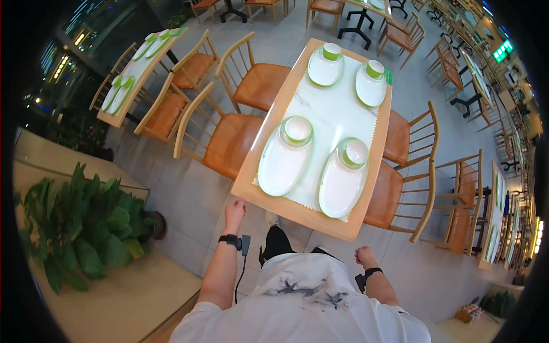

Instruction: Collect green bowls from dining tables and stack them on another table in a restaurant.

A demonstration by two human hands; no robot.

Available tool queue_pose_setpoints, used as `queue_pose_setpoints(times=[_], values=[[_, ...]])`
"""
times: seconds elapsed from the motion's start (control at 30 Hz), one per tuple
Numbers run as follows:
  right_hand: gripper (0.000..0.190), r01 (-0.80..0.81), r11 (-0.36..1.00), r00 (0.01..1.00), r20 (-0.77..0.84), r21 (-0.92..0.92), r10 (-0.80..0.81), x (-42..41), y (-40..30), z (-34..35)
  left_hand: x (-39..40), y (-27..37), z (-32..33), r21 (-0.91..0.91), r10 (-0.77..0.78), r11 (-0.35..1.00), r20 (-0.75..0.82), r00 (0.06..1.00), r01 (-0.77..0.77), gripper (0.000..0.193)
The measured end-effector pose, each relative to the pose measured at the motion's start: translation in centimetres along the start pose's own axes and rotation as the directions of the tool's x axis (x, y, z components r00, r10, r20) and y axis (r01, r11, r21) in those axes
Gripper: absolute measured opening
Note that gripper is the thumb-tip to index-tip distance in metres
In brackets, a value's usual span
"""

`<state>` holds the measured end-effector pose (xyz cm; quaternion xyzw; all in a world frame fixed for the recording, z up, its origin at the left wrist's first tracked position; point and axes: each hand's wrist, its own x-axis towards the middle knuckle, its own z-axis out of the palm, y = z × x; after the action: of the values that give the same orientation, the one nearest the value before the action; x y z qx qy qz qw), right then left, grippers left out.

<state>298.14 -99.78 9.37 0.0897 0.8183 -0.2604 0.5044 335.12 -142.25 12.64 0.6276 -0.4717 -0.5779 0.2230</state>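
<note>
My left hand (235, 213) hangs beside the near left corner of a wooden-edged dining table (296, 211), its fingers curled with nothing seen in them. Low at the table's near right side, my right hand (366, 256) is also curled, and no object shows in it. Two oval white plates with green rims, one on the left (284, 165) and one on the right (341, 188), lie closest to me. A white-and-green bowl (298, 130) rests at the far end of the left plate, and another bowl (355, 152) on the right one.
Two similar plate settings, one on the left (325, 70) and one on the right (369, 91), occupy the table's far end. Chairs with orange-brown seats (236, 139) flank both sides. A leafy potted plant (90, 227) stands by a beige ledge (128, 287) at left. More set tables (137, 75) surround this one.
</note>
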Motion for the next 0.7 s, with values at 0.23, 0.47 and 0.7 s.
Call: queue_pose_setpoints(times=[0.23,0.47,0.7], values=[[0.020,0.169,0.981,0.982,-0.071,-0.096,-0.176,-4.5,-8.0,7.3,18.9,10.1,5.0,0.362,0.469,0.829,-0.033,0.882,-0.427,0.031],[0.020,0.344,0.932,0.934,-0.063,-0.112,-0.352,-8.1,-19.2,10.1,31.7,13.6,15.5,0.591,0.181,0.789,0.039,0.983,-0.169,0.073],[0.019,0.498,0.861,0.866,-0.013,0.099,-0.499,-7.3,-36.2,10.5,28.9,17.9,18.3,0.651,-0.061,0.750,-0.111,0.992,0.119,0.080]])
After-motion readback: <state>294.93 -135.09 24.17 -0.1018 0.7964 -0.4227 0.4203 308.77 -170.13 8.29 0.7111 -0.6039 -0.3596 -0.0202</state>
